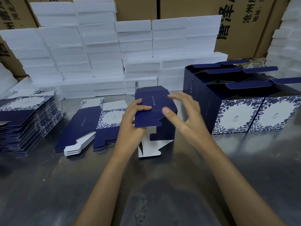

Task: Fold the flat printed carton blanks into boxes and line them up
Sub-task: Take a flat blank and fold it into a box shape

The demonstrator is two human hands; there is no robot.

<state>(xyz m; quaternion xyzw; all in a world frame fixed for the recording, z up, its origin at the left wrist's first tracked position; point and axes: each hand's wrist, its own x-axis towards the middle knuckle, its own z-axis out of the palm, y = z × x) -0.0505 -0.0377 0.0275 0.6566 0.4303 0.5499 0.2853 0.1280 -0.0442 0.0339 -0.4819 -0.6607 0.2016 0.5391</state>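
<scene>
Centrally, above the grey table [48,185]: a half-opened navy carton blank [154,111], pinched at its left edge by the left hand [132,121] — thumb on top, fingers behind. Just right of it, the right hand [184,115], fingers spread and loose, gripping nothing, thumb tip touching the navy panel. Far right — folded boxes [241,101] in rows, flaps up. Left, stacks of flat blanks [27,121]; behind, white foam blocks [101,51].

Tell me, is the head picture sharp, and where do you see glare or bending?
Head view: right hand slightly motion-blurred, left hand sharper; soft glare on grey metal table; wide-angle bending curves the white foam block stacks near the edges; brown cardboard cartons lean outward.
</scene>
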